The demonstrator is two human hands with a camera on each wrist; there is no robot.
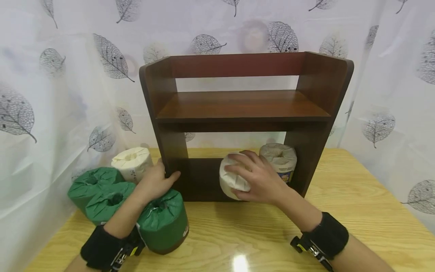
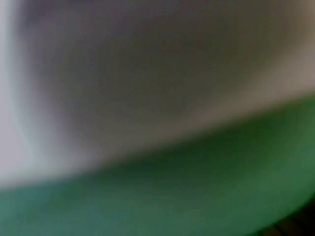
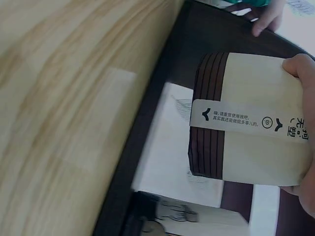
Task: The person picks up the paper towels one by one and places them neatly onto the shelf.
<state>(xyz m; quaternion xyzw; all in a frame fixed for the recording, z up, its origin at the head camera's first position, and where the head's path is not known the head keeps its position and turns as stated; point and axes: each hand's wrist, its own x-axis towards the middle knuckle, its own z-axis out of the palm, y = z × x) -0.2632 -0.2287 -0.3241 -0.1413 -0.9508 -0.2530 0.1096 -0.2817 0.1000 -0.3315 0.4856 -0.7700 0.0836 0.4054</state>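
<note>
Toward the back edge of the wood-grain table, a dark brown two-level shelf faces the person. At the mouth of its lower compartment, the right hand curls its fingers round a tilted cream-wrapped roll, likely held near its top to leave its base free. The left hand grips the shelf's left side panel by its front edge, presumably to steady it; the left wrist view is too blurred to add detail. Inside, a printed roll stands upright just beside the right panel, perhaps to leave room alongside. Near the table's left edge, three green rolls and a yellowish roll cluster, seemingly for easy reach.
</note>
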